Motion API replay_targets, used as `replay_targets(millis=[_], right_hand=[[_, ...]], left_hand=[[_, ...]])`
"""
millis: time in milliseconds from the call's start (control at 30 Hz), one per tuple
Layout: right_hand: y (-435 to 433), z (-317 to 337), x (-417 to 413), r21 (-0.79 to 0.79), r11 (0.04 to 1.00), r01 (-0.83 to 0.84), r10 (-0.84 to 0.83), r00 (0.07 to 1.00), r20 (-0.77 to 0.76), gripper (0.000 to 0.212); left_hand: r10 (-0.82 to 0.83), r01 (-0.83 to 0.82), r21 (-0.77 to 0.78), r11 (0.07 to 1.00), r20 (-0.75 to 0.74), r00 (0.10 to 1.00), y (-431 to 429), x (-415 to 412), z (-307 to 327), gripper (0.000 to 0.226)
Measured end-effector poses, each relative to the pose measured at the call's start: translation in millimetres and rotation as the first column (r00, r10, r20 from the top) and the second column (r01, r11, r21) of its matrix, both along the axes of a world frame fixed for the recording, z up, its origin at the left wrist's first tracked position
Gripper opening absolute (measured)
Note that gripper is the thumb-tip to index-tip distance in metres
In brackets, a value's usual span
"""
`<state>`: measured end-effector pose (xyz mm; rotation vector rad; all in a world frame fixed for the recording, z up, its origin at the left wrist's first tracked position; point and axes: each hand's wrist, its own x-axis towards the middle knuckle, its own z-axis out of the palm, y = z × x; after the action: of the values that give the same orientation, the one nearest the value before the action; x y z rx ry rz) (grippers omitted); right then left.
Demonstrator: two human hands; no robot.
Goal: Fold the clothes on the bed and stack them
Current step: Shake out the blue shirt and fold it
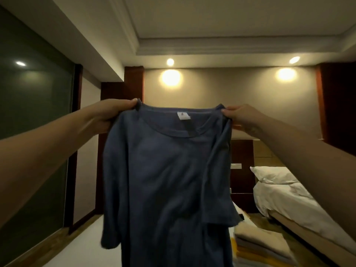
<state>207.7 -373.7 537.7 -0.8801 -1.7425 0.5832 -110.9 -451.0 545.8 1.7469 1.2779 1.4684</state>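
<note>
While pinching the dark blue shirt (165, 180) at its shoulders with left hand (113, 114) and right hand (242, 117), held it aloft above the bed (84, 245), not yet folded, with a folded stack (264, 245) at lower right seemingly done.

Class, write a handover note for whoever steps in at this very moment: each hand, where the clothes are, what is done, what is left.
Left hand: pinches one shoulder of the dark blue shirt.
Right hand: pinches the other shoulder.
Shirt: held up in the air, unfolded, neck label facing the camera.
Done: a stack of folded clothes lies at lower right, beside the hanging shirt.
Left: lay the shirt on the white bed, fold it, add it to the stack.
</note>
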Motion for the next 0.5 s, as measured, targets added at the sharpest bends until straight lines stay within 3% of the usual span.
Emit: replay_targets(millis=[133, 200, 267, 367, 500], right_hand=[[3.5, -0.6, 13.7, 0.021, 0.991, 0.134, -0.134, 0.991, 0.024, 0.027], [4.2, -1.5, 19.5, -0.013, 0.990, 0.139, -0.139, 0.989, 0.048, 0.021], [5.6, -3.8, 23.4, -0.059, 0.990, 0.129, -0.124, 0.988, 0.089, 0.009], [6.2, -7.9, 23.1, -0.129, 0.989, 0.076, -0.067, 0.995, 0.073, 0.010], [7.8, -10.4, 17.3, -0.252, 0.967, 0.047, -0.063, 0.996, -0.059, 0.009]], left_hand=[[0.054, -0.086, -0.091, 0.992, -0.305, 0.951, 2.0, 1.0, -10.4, 0.024], [0.069, -0.114, -0.107, 0.988, -0.353, 0.933, 3.5, -0.1, -12.9, 0.020], [0.083, -0.114, -0.085, 0.990, -0.302, 0.950, 7.6, -0.5, -14.6, 0.015], [0.070, -0.073, -0.025, 0.997, -0.129, 0.989, 16.7, -0.1, -16.9, 0.013], [-0.079, 0.080, -0.047, 0.996, 0.014, 0.997, 19.4, 9.6, -18.3, 0.010]])
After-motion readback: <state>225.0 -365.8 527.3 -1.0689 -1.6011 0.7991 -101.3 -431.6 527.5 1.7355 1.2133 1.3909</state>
